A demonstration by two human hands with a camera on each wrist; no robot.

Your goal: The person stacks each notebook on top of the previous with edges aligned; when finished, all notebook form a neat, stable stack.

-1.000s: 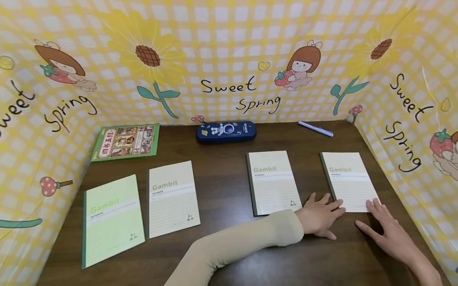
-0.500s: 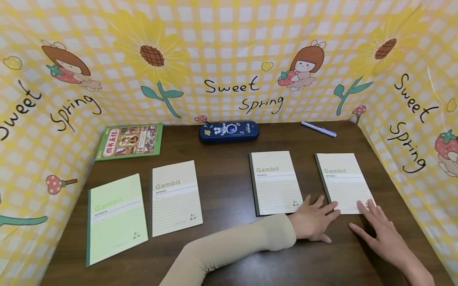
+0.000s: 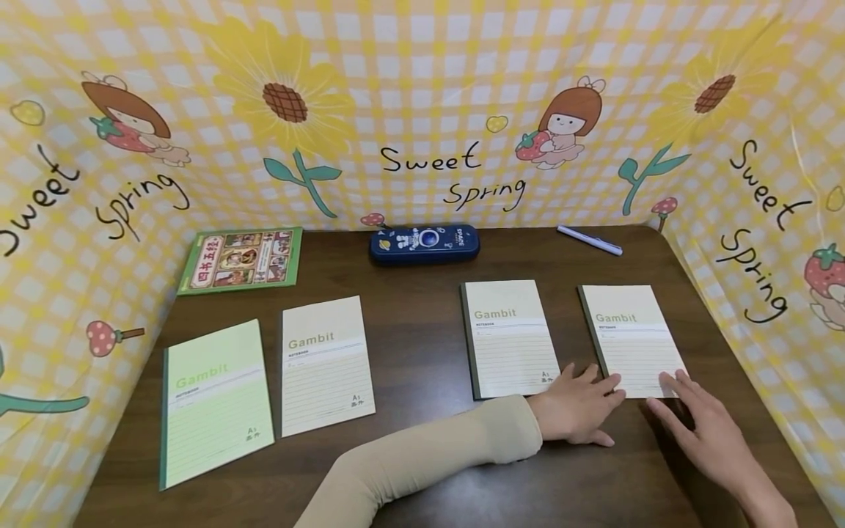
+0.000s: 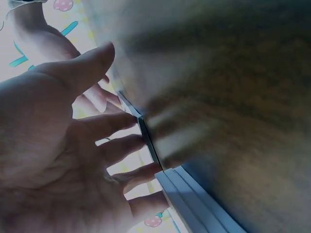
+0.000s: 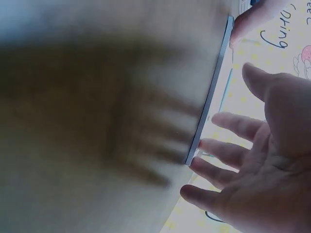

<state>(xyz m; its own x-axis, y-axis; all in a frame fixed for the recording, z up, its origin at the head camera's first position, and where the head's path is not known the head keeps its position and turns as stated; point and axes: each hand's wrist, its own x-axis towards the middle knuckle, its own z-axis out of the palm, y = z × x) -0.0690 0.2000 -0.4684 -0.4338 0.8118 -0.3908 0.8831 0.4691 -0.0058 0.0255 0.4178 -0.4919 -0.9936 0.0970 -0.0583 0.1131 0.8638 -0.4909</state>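
Observation:
Two cream Gambit notebooks lie side by side at the right of the table in the head view, with a gap between them. On the lower left edge of the far-right notebook [image 3: 630,334] rest fingers of my left hand [image 3: 577,407], spread and fairly straight. That same hand lies by the lower right corner of the inner notebook [image 3: 505,330]. My right hand [image 3: 709,433] has its fingertips at the far-right notebook's lower right corner, thumb apart. In the right wrist view, the right hand's fingers [image 5: 228,150] are extended along the notebook's edge [image 5: 211,97].
At the left lie a green Gambit notebook [image 3: 218,403] and another cream notebook [image 3: 326,367]. Behind them is a green-bordered picture book [image 3: 240,258]. A dark blue pencil case [image 3: 422,246] and a lilac pen [image 3: 590,240] lie by the checked cloth wall [image 3: 422,81].
Both hands have slid the far-right notebook a little leftward, narrowing its gap to the inner notebook. The head view has also shifted slightly. The other notebooks stay put.

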